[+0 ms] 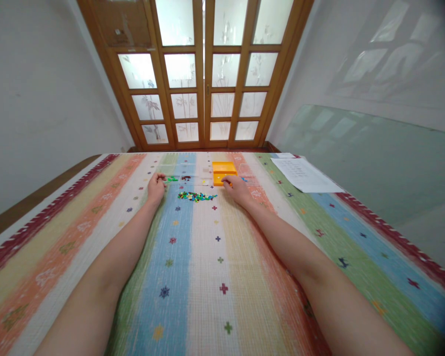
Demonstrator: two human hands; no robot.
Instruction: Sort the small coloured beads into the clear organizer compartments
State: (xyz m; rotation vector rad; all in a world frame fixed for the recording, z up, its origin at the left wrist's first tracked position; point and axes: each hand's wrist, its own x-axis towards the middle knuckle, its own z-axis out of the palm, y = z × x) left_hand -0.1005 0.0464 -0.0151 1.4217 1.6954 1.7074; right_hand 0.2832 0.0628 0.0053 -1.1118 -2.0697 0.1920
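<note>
My left hand [156, 187] is at the left end of a row of clear boxes, beside green pieces [171, 179]; its fingers are bent together, and what they hold is too small to make out. My right hand [234, 188] has its fingers pinched at the front of an open orange box [223, 167], and anything between them is hidden. Dark red pieces [186, 178] lie right of the green ones. A few blue pieces [244, 180] show beyond my right hand. A loose pile of small mixed-colour pieces [196, 197] lies on the cloth between my hands.
A striped, patterned tablecloth [203, 296] covers the table. Printed white sheets [306, 174] lie at the back right. Beyond the far edge stand wooden doors with glass panes [222, 105]. A glass panel [374, 163] leans against the right wall.
</note>
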